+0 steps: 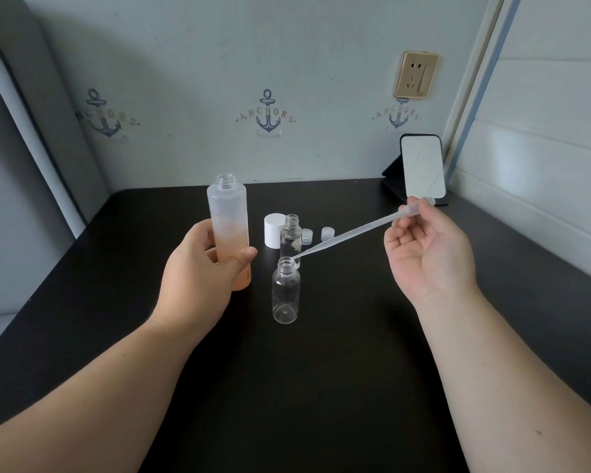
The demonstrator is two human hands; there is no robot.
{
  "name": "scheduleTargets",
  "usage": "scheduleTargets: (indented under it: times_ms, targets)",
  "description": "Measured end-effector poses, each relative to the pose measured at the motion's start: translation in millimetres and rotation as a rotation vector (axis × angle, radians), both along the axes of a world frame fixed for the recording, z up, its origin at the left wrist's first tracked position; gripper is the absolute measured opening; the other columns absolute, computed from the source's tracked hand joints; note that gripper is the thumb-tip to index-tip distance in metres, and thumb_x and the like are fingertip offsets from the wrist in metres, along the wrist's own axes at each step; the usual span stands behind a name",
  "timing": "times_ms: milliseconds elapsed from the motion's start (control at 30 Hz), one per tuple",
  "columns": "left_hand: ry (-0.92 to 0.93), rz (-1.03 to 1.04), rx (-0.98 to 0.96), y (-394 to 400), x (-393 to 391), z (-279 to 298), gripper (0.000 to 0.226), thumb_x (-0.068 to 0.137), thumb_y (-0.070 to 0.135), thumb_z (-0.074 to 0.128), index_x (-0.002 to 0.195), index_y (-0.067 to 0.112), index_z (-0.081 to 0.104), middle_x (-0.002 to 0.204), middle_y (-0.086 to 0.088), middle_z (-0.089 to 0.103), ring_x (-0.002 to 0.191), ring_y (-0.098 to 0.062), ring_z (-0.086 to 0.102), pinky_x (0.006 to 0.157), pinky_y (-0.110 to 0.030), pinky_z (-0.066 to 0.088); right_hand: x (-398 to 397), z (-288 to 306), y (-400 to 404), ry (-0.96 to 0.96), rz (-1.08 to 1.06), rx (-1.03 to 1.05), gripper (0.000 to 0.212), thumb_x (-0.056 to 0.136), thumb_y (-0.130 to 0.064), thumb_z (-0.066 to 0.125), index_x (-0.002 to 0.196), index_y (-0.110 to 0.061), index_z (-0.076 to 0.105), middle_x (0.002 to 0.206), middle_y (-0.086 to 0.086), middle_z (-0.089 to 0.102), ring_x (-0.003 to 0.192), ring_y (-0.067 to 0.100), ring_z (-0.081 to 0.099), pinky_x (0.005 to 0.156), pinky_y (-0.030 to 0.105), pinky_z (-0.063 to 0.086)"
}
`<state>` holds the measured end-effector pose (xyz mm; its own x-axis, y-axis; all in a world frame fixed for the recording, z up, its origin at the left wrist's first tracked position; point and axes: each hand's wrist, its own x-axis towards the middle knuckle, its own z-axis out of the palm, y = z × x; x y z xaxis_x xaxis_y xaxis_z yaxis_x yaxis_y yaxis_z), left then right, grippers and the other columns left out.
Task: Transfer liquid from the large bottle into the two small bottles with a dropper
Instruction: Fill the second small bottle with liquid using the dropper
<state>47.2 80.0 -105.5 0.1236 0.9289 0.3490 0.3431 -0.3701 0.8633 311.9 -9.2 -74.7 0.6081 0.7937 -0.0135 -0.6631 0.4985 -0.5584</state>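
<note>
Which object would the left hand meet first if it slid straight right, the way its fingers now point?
Probably the near small clear plastic bottle: the left hand, gripping the tall frosted peach-tinted bottle, points toward it, though depth is unclear.

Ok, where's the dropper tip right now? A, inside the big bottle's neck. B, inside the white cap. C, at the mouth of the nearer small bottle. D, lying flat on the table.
C: the dropper, pinched at its bulb by the right hand, slants down so its tip sits at the open mouth of the nearer small bottle; the left hand grips the big bottle.
</note>
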Motion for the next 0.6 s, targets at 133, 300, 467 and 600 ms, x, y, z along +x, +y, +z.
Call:
scheduleTargets:
  times_ms: [133, 300, 467, 600]
  targets:
    - [0.009, -0.003, -0.023, 0.9, 0.4, 1.0, 0.060, 0.085, 0.044, 0.074, 0.137, 0.033, 0.047, 0.100, 0.032, 0.051, 0.091, 0.002, 0.055, 0.066, -0.012, 0.039, -0.2, -0.5, 0.8, -0.012, -0.005, -0.002, 0.016, 0.092, -0.008, 0.068, 0.107, -0.001, 0.070, 0.077, 0.005, 0.068, 0.062, 0.014, 0.061, 0.062, 0.023, 0.050]
    - [0.018, -0.021, -0.041, 0.1, 0.6, 3.2, 0.064, 0.083, 0.046, 0.074, 0.139, 0.032, 0.047, 0.113, 0.025, 0.054, 0.104, -0.003, 0.054, 0.069, -0.013, 0.040, 0.1, 1.0, 1.4, -0.039, -0.009, -0.012, 0.012, 0.092, -0.007, 0.069, 0.103, -0.003, 0.071, 0.078, 0.006, 0.068, 0.062, 0.014, 0.059, 0.061, 0.023, 0.049]
    - [-0.111, -0.026, -0.078, -9.5, -4.5, 9.0, 0.049, 0.090, 0.041, 0.072, 0.134, 0.036, 0.050, 0.111, 0.028, 0.059, 0.099, 0.004, 0.060, 0.078, -0.022, 0.050, -0.6, 1.6, 0.1, -0.058, -0.006, -0.012, 0.012, 0.091, -0.009, 0.071, 0.101, -0.003, 0.072, 0.078, 0.005, 0.068, 0.062, 0.014, 0.060, 0.061, 0.023, 0.049]
    - [-0.201, 0.107, 0.047, -22.1, -11.1, 17.2, 0.034, 0.089, 0.018, 0.068, 0.115, 0.037, 0.057, 0.100, 0.018, 0.063, 0.089, 0.008, 0.061, 0.072, -0.020, 0.048, -1.0, 2.1, -0.8, -0.072, 0.000, -0.003, 0.012, 0.090, -0.009, 0.071, 0.101, -0.004, 0.072, 0.078, 0.005, 0.068, 0.063, 0.014, 0.061, 0.062, 0.023, 0.049]
